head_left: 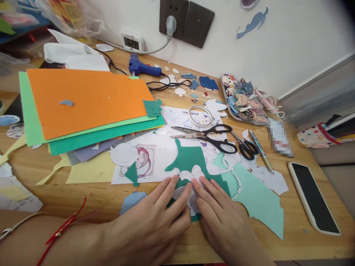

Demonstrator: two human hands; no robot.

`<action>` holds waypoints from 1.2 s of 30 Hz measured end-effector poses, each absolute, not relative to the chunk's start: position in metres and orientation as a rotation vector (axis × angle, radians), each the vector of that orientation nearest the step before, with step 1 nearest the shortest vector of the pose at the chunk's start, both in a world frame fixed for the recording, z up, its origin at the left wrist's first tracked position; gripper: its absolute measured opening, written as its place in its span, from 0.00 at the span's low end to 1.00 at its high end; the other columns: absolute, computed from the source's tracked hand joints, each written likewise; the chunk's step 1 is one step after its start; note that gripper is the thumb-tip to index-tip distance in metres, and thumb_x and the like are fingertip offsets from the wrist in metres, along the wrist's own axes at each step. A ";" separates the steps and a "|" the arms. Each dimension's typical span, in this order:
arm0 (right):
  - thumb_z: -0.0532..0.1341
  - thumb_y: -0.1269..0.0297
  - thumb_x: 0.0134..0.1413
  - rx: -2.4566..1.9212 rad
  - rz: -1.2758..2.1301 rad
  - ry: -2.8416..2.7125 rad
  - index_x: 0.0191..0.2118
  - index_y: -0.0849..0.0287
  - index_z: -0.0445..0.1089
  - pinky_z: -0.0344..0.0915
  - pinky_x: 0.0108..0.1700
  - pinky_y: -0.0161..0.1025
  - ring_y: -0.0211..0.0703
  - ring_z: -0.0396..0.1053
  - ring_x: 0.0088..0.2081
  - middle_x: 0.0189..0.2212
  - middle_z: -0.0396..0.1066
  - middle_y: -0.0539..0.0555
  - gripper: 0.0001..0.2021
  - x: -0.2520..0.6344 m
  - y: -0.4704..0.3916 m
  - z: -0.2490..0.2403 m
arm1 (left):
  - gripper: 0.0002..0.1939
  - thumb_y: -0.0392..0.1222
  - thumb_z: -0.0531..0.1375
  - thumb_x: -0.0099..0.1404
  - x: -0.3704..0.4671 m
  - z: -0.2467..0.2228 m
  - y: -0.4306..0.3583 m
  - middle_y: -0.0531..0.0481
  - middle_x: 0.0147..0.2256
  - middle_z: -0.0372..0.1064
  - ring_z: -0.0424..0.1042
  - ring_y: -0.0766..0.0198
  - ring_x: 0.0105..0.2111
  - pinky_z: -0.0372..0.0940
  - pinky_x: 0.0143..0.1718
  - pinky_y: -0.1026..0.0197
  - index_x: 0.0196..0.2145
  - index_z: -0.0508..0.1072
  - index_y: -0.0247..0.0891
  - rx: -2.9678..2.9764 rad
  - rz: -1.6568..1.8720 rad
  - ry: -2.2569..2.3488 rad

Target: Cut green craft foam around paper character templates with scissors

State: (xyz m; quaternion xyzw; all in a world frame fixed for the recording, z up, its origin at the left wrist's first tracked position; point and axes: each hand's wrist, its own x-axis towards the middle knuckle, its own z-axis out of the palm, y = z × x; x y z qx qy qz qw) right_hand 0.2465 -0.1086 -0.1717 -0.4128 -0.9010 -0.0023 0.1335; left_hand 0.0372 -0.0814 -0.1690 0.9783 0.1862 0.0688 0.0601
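Note:
My left hand [163, 218] lies with its fingers stretched out over a white paper cutout [185, 176] on a dark green sheet [192, 157]. From the other side my right hand [219, 210] presses the same cutout, its fingers extended and flat. Part of the cutout shows between my hands, and the rest is hidden under my fingers. Black-handled scissors [222, 146] lie just beyond the green sheet, with a second pair of scissors [246, 147] beside them. A printed paper [163, 147] is under the green sheet. Pale mint sheet [263, 207] scraps extend to the right.
Stacked orange sheets [91, 107] and green ones lie at the left. Behind them are a blue glue gun [144, 68] and a small clock [132, 42]. A tape roll [200, 116], a pen [260, 151], a phone [313, 195] and a tray of trinkets [244, 98] stand farther right.

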 end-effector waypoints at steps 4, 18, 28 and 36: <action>0.49 0.82 0.55 -1.235 0.144 -2.584 0.44 0.64 0.65 0.66 0.54 0.53 0.53 0.60 0.58 0.56 0.65 0.58 0.14 0.250 -0.108 -0.166 | 0.17 0.47 0.51 0.65 0.039 -0.164 -0.078 0.35 0.53 0.65 0.62 0.37 0.55 0.55 0.54 0.41 0.45 0.66 0.33 2.906 0.213 0.686; 0.48 0.79 0.55 -1.436 0.294 -2.469 0.51 0.60 0.59 0.69 0.51 0.47 0.46 0.63 0.54 0.55 0.65 0.57 0.19 0.246 -0.105 -0.159 | 0.16 0.41 0.49 0.67 0.023 -0.159 -0.057 0.32 0.59 0.57 0.58 0.44 0.58 0.57 0.55 0.44 0.51 0.64 0.34 2.807 0.154 0.640; 0.50 0.76 0.60 -1.524 0.735 -2.401 0.55 0.55 0.60 0.66 0.51 0.40 0.40 0.65 0.49 0.46 0.67 0.54 0.19 0.248 -0.072 -0.135 | 0.13 0.43 0.51 0.67 0.028 -0.136 -0.042 0.40 0.51 0.66 0.62 0.50 0.51 0.58 0.52 0.49 0.46 0.68 0.36 2.706 0.119 0.616; 0.53 0.82 0.54 -1.736 0.288 -2.505 0.51 0.66 0.65 0.56 0.59 0.49 0.51 0.57 0.58 0.54 0.63 0.62 0.19 0.260 -0.017 -0.117 | 0.09 0.41 0.54 0.61 0.056 -0.116 -0.023 0.43 0.35 0.72 0.69 0.53 0.36 0.65 0.40 0.52 0.34 0.71 0.35 2.791 -0.068 0.563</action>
